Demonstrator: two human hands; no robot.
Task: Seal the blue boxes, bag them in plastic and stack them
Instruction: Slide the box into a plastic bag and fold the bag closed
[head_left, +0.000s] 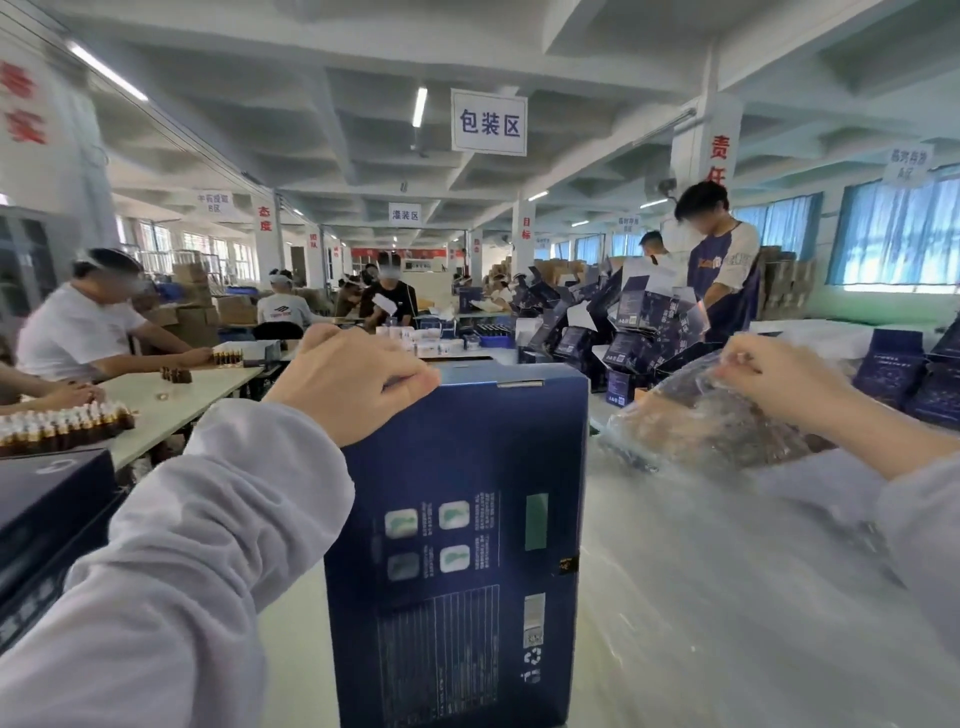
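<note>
The fingers (402, 378) of the left hand (353, 382) are curled over the top edge of the blue box (457, 545), thumb side toward the camera, clamped on it so that it stands upright on its end. The box is at the near edge of the table (291, 654), about the middle of it, printed back panel facing the wearer. Its top flap looks shut, with a small tab showing at the rim, so I judge sealing done for this one.

The right hand (774, 379) is well apart from the box, out toward the right side of the table. Its fingertips (737, 364) are pinched together on a clear plastic bag (696, 421), lifting it off a pile of plastic film (727, 582) that covers the right half of the table. The bag's mouth is not yet opened as far as I can tell (the film is crumpled and blurred), and nothing is inside it.

So bagging is only starting: the bag has to be opened, the box slid in, then the box set on a stack. Much is left: along the far right corner lie many open blue boxes (639, 322), flaps up. At the left edge sit dark boxes (47, 509), one on another; whether they are bagged I cannot tell.
</note>
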